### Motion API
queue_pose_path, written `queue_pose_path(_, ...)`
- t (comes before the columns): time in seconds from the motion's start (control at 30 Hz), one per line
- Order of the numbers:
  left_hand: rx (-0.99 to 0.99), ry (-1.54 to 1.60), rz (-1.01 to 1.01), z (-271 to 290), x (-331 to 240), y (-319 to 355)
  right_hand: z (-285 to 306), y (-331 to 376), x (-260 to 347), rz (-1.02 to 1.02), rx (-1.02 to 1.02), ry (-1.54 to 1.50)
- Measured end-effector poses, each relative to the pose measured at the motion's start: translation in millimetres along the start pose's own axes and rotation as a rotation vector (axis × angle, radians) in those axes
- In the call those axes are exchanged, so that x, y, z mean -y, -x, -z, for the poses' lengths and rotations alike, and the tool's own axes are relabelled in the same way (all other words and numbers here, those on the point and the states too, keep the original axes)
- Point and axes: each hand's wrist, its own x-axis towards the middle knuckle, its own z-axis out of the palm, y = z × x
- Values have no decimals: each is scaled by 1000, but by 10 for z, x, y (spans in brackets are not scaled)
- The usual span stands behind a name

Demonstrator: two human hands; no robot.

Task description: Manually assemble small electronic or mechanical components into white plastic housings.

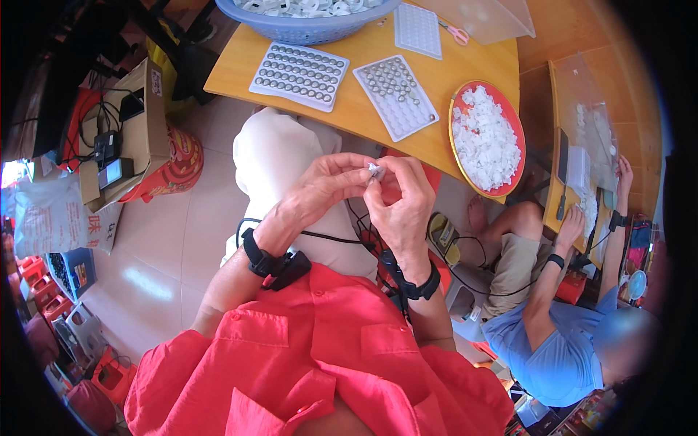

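"Pinching what, those two hands?"

"A small whitish piece [375, 168]; it is up over the lap, just short of the tabletop [451, 69]; the left hand [327, 182] has it between thumb and forefinger, and the right hand [403, 192] meets it from the other side, fingertips drawn together; its finer details I cannot tell."

"How would you handle it well?"

"A light, steady pinch, I'd judge; brace one hand and let the other do the fine work; something that small could slip to the floor, so working over the tabletop may be safer."

"And the containers?"

"Nearest, a middle white tray [403, 123] with round silvery pieces lying loose on it; to its right, a red round tray [512, 110] heaped with small white bits; to its left, a filled white tray [280, 94], silvery pieces standing in rows; farther back, a blue basin [305, 30] piled with whitish, ring-like parts; off left, below the tabletop, a cardboard box [147, 134] holding cables and dark devices."
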Motion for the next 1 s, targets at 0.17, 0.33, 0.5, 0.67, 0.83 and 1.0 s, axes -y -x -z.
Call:
queue_pose_path(0.17, -3, 79, 19, 51, 41, -22, -41, 1, 21, 8, -34, 9)
queue_pose_path(0.33, -10, 76, 29, 41, 42, -37, -53, 4, 0, 0, -40, 24)
queue_pose_path(0.5, 4, 76, 42, 49, 40, -47, -58, 9, 13, 34, -61, 77)
queue_pose_path(0.67, 20, 89, 46, 58, 40, -52, -50, -5, 25, 31, -45, 90)
queue_pose_path(0.83, 21, 97, 53, 55, 49, -45, -29, -11, 44, 34, -37, 100)
queue_pose_path(1.0, 6, 89, 53, 50, 64, -48, -14, -10, 11, 47, -30, 121)
